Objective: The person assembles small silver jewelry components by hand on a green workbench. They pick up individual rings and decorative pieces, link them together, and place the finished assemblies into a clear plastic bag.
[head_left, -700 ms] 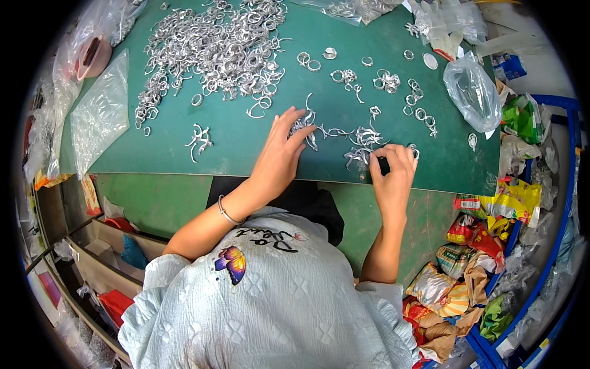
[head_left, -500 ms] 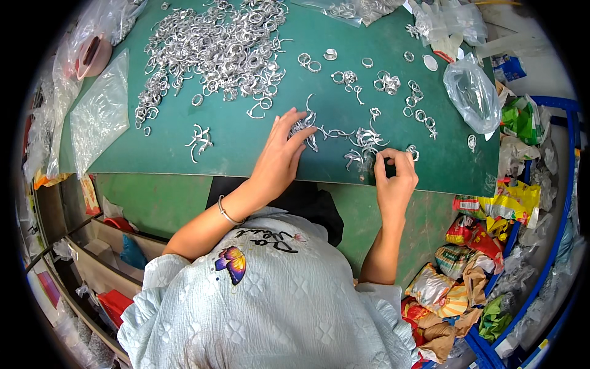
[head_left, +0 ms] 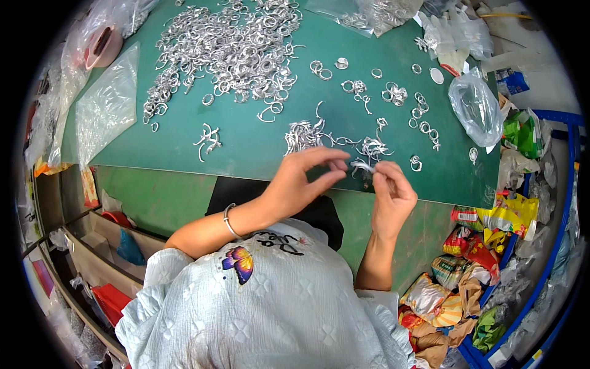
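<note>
We see right hand (head_left: 395, 195) pinching slim, blurred silvery piece (head_left: 363, 165) at fingertips, likely leaving most exposed. Left hand (head_left: 298, 183), at nine o'clock from piece, thumb and fingers parted, seems to hold nothing. Silvery pile (head_left: 303, 136) lies at left hand's twelve o'clock, apparently for easy reach. Worktop (head_left: 252, 146) edge close at six; we find bare room toward ten and three.

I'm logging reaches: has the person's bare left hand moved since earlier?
Yes: the bare left hand has moved back from the small silvery metal heap, rightward and toward the flat green table's near edge.
</note>
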